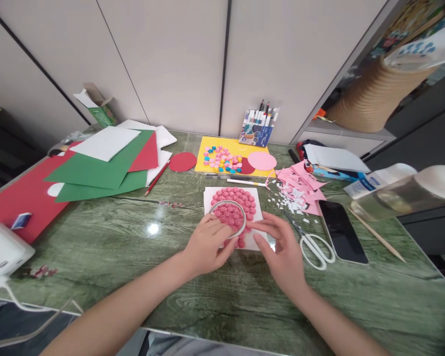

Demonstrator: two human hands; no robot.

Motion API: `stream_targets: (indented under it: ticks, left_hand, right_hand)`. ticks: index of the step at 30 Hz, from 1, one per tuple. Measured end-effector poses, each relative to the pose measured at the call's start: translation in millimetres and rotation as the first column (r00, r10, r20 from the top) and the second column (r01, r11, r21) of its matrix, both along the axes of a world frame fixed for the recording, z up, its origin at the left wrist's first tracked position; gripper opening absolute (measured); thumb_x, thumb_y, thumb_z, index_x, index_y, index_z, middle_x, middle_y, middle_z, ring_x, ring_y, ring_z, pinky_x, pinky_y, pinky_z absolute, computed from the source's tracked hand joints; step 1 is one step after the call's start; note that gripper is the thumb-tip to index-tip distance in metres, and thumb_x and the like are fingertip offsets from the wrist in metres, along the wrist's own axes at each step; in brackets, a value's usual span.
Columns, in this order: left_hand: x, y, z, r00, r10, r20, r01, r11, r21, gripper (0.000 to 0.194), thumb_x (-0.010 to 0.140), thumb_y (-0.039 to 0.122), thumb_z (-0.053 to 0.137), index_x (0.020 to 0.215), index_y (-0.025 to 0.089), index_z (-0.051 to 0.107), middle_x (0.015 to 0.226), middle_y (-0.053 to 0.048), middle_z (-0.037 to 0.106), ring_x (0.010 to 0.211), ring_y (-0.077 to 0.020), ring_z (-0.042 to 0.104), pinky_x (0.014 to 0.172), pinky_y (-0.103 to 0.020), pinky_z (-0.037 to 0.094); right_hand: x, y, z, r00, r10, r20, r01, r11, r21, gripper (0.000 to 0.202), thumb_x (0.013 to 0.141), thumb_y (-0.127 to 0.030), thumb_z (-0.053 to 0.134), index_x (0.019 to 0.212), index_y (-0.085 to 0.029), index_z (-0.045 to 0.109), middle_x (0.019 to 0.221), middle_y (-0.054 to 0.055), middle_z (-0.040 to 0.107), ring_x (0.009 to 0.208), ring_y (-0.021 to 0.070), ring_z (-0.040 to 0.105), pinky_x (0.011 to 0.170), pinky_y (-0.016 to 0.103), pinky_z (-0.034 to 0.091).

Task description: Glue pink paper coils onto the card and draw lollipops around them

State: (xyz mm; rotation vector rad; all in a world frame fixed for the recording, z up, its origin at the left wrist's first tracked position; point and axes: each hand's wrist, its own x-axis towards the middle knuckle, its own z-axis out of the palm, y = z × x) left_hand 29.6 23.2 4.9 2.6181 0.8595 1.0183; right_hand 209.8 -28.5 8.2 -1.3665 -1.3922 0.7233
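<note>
Left grip [206, 243] is closed on a pale ring [244, 216] above pink rounded pieces [235, 194] clustered on a white card [207, 196]; right grip [285, 251] is partly open, fingertips beside the cluster's right edge. Light, level handling of the ring, with the card braced against the surface [141, 242], best spares the pieces.

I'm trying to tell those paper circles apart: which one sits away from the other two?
The red circle, left of the yellow sheet; the dark red circle and pink circle overlap toward its right side.
</note>
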Motion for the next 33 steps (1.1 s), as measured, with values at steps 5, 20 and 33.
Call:
stream_targets:
  ticks: [5,20,33]
  left_hand:
    - [1.7,1.3,-0.2,1.000,0.007,0.004,-0.007,0.997,0.072,0.014,0.083,0.018,0.049,0.069,0.018,0.052,0.055,0.003,0.053,0.055,-0.0113,0.046,0.066,-0.029,0.038]
    - [2.6,2.1,-2.0,0.998,0.023,-0.063,-0.008,0.974,0.225,0.018,0.080,0.019,0.053,0.062,0.018,0.052,0.052,0.004,0.052,0.052,-0.0105,0.046,0.065,-0.029,0.039]
    - [-1.6,4.1,-0.9,0.991,-0.099,-0.090,0.132,0.841,0.524,0.020,0.077,0.020,0.062,0.059,0.019,0.053,0.050,0.005,0.050,0.051,-0.0101,0.044,0.057,-0.027,0.040]
  right_hand:
    - [0.9,2.4,1.6,0.998,-0.055,-0.036,0.055,0.998,0.000,0.035,0.082,-0.025,0.060,0.114,-0.028,0.046,0.092,0.001,0.069,0.096,0.0183,0.061,0.097,0.043,0.038]
    - [0.3,-0.2,-0.1,0.912,-0.123,0.392,0.062,0.984,0.165,0.043,0.081,-0.026,0.063,0.119,-0.029,0.044,0.086,0.000,0.072,0.098,0.0246,0.058,0.092,0.049,0.033]
    - [-3.2,-1.7,6.7,0.995,0.001,0.097,0.003,0.999,-0.037,0.058,0.072,-0.015,0.062,0.123,-0.026,0.036,0.070,-0.005,0.064,0.079,0.0195,0.057,0.090,0.043,0.037]
